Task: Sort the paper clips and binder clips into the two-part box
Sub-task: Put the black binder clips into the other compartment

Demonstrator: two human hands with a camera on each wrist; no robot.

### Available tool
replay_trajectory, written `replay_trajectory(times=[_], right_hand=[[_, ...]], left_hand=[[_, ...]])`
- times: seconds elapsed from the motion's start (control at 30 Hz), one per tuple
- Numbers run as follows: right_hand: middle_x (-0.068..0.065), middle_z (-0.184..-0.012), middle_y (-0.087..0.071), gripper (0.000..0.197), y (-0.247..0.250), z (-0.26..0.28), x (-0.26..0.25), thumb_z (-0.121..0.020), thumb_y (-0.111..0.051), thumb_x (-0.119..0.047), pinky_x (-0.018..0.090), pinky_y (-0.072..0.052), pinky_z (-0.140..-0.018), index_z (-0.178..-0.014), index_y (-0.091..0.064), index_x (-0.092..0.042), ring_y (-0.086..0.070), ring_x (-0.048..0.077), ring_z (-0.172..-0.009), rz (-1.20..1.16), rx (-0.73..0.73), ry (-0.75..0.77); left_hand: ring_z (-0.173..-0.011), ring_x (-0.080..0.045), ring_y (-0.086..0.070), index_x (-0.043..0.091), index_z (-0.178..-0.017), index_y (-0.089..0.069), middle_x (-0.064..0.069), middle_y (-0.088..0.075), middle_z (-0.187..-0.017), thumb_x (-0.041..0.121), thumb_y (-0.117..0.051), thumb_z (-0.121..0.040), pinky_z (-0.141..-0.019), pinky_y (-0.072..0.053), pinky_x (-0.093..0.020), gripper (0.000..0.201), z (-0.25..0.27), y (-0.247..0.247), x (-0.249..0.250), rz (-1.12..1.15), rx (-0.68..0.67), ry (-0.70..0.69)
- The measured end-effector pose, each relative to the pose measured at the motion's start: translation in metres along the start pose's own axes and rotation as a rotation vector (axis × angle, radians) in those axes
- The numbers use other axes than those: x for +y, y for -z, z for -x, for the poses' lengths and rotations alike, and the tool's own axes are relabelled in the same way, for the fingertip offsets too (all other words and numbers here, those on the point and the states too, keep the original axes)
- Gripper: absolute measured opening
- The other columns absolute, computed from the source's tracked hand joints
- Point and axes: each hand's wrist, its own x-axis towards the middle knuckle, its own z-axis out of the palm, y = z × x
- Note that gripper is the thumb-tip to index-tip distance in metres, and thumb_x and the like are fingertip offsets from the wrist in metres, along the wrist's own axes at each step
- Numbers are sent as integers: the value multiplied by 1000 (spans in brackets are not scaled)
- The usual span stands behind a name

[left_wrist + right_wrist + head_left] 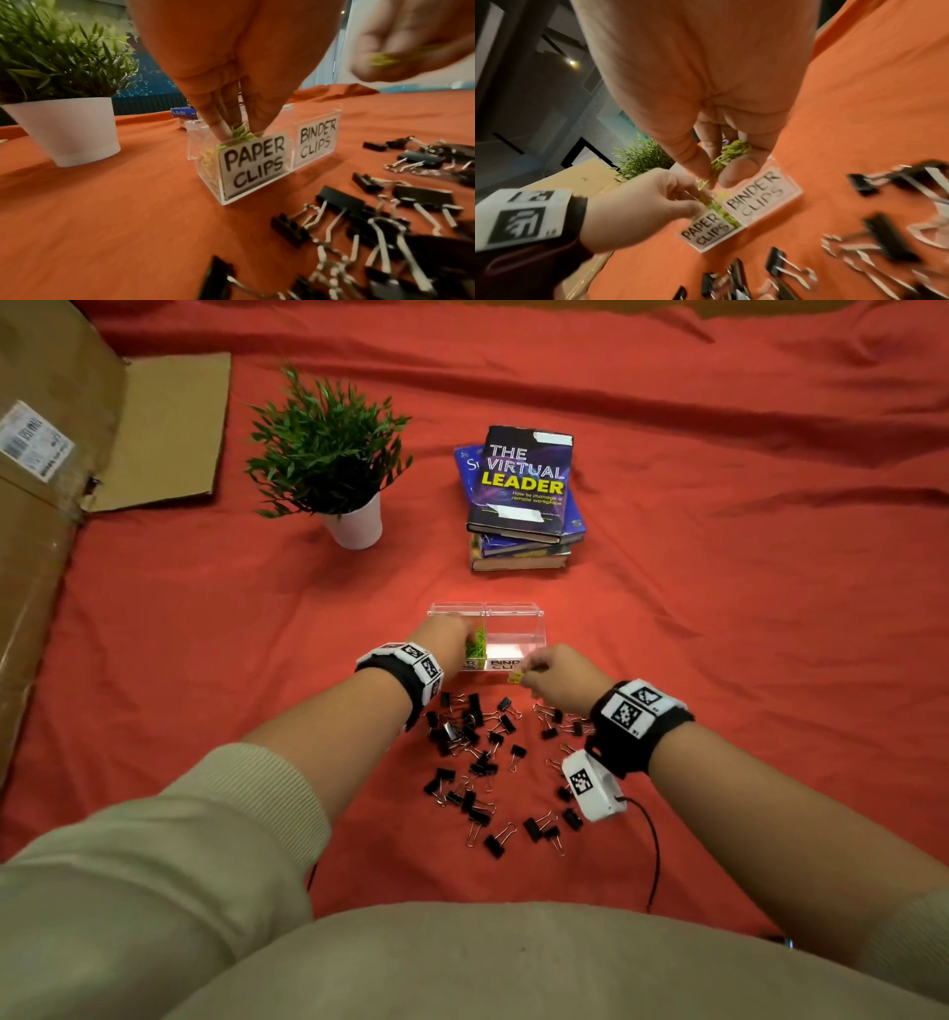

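A clear two-part box (513, 611) stands on the red cloth, labelled PAPER CLIPS (254, 162) on the left and BINDER CLIPS (317, 142) on the right. My left hand (464, 636) reaches into the left part, its fingertips (218, 125) pinching green paper clips (241, 130) above more clips lying inside. The right part looks bare. Just in front of the box my right hand (524, 672) holds a bunch of green-yellow paper clips (731, 154). Several black binder clips (477, 752) lie scattered between my forearms.
A potted plant (354, 526) stands back left of the box and a stack of books (524, 495) right behind it. Flattened cardboard (51, 505) runs along the left edge. A black cable (655, 845) trails from my right wrist.
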Motion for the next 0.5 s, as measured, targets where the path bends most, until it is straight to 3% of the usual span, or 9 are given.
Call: replay_trajectory(times=[0.07, 0.13, 0.3, 0.4, 0.5], right_hand=[[8, -70, -60, 23, 0, -18, -18, -92, -54, -17, 33, -46, -59, -87, -66, 2, -51, 18, -61, 68, 78, 43], [16, -75, -64, 22, -5, -35, -34, -90, -54, -14, 34, -46, -66, -81, -66, 3, -54, 22, -68, 144, 130, 84], [18, -96, -69, 21, -28, -69, -63, -87, -48, -6, 32, -46, -75, -97, -66, -1, -62, 31, -90, 381, 121, 153], [14, -106, -67, 24, -43, -82, -69, -87, -48, -3, 33, -50, -83, -101, -67, -6, -62, 30, -99, 501, 47, 167], [15, -115, -61, 30, -47, -77, -65, -86, -49, -1, 40, -49, -93, -112, -63, -6, -57, 29, -107, 585, 50, 267]], left_hand=[[-108, -30, -60, 10, -114, -63, -13, -65, -117, 2, -50, -88, -92, -49, -36, 30, 6, -3, -4, 43, 40, -27], [-108, -30, -60, 11, -119, -61, -14, -64, -120, 5, -52, -88, -93, -48, -35, 33, 14, -2, -9, 161, 119, -14], [-97, -25, -60, 11, -102, -67, -10, -65, -107, 7, -51, -85, -81, -41, -24, 23, 43, 6, -27, 340, 332, 52], [-94, -24, -59, 13, -95, -66, -8, -63, -101, 9, -53, -85, -81, -42, -26, 17, 64, -8, -41, 328, 290, 69], [-104, -25, -55, 16, -104, -63, -6, -57, -107, 14, -55, -85, -89, -46, -34, 21, 81, -35, -52, 230, 153, 66]])
